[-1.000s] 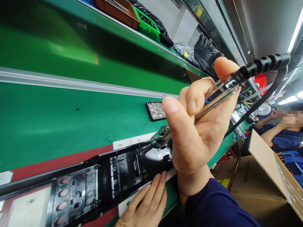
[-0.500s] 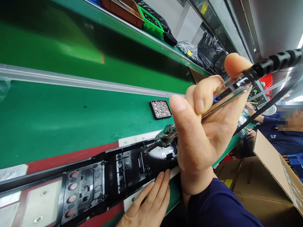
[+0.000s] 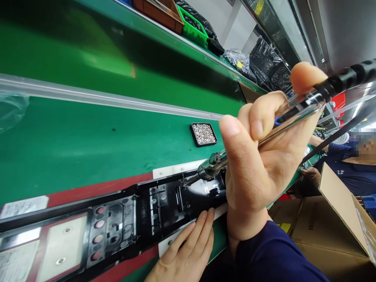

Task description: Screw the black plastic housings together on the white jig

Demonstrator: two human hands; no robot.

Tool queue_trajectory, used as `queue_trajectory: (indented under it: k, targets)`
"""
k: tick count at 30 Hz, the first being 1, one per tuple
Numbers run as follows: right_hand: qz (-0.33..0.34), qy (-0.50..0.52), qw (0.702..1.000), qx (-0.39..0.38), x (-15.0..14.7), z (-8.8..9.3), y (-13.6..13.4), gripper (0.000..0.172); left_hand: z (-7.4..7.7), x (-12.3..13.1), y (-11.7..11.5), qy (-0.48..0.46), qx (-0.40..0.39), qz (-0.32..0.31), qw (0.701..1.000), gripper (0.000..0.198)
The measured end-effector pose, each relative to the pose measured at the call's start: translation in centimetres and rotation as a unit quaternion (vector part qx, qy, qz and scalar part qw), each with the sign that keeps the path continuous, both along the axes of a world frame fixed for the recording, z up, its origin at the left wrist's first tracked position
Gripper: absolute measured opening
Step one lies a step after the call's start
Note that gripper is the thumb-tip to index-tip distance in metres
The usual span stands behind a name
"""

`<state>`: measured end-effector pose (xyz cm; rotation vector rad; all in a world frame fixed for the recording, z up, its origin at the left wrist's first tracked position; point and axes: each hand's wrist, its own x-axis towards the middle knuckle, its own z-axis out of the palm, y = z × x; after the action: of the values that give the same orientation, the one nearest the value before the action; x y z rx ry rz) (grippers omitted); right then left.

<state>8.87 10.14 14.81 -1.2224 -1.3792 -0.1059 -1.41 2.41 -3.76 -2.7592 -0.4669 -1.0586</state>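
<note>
My right hand (image 3: 261, 156) is closed around an electric screwdriver (image 3: 216, 162) with a clear body and a black cable sleeve. Its slanted tip meets the inside of a long black plastic housing (image 3: 169, 219), near a slot. My left hand (image 3: 188, 246) lies flat, fingers stretched out, along the near edge of the housing and a white fixture block (image 3: 167, 243). Whether a screw sits under the tip is too small to tell. Behind the housing stands a small black tray of metal screws (image 3: 204, 134).
The housing rests on a red base (image 3: 96, 188) on the green workbench (image 3: 88, 145). A metal rail (image 3: 117, 102) runs behind. On a raised shelf are a brown bin (image 3: 160, 13) and a green basket (image 3: 194, 29). At right are an open cardboard box (image 3: 317, 219) and a person (image 3: 337, 168).
The view has shifted slightly, so the bench and housing appear a little farther right. The screwdriver tip stays at the same spot in the housing, and both hands keep their holds.
</note>
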Motion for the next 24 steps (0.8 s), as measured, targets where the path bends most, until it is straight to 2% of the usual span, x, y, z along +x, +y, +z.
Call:
queue_trajectory:
  k: [9, 10, 12, 15, 17, 19, 21, 22, 24]
  targets:
    - [-0.05, -0.017, 0.998, -0.039, 0.1, 0.1, 0.1, 0.044, 0.1, -0.1, 0.1, 0.011, -0.002, -0.004, 1.0, 0.047]
    - [-0.034, -0.012, 0.999, -0.026, 0.1, 0.1, 0.2, 0.044, 0.1, -0.1, 0.1, 0.006, -0.003, -0.004, 1.0, 0.047]
    - [0.044, 0.032, 0.998, 0.021, 0.1, 0.1, 0.3, 0.042, 0.0, 0.0, 0.0, -0.005, -0.008, -0.006, 1.0, 0.045]
    - [0.151, 0.126, 0.978, 0.071, 0.0, 0.2, 0.4, 0.041, 0.0, -0.1, 0.1, -0.009, -0.011, -0.008, 1.0, 0.043]
    - [0.164, 0.157, 0.971, 0.073, -0.1, 0.3, 0.3, 0.041, 0.0, -0.1, 0.1, -0.006, -0.01, -0.009, 1.0, 0.043]
    - [0.143, 0.153, 0.975, 0.077, 0.0, 0.3, -0.1, 0.042, 0.0, -0.2, 0.1, -0.001, -0.007, -0.008, 1.0, 0.043]
    - [0.086, 0.113, 0.99, 0.01, 0.4, -0.1, -0.8, 0.039, -0.1, -0.1, 0.0, -0.004, -0.01, -0.006, 1.0, 0.043]
    - [0.057, 0.078, 0.994, -0.052, 0.7, -0.4, -1.3, 0.036, 0.0, -0.1, -0.1, -0.006, -0.013, -0.003, 1.0, 0.043]
    - [0.02, 0.017, 0.981, -0.192, 1.8, -1.1, -2.1, 0.033, 0.0, 0.0, -0.4, -0.003, -0.018, 0.001, 1.0, 0.043]
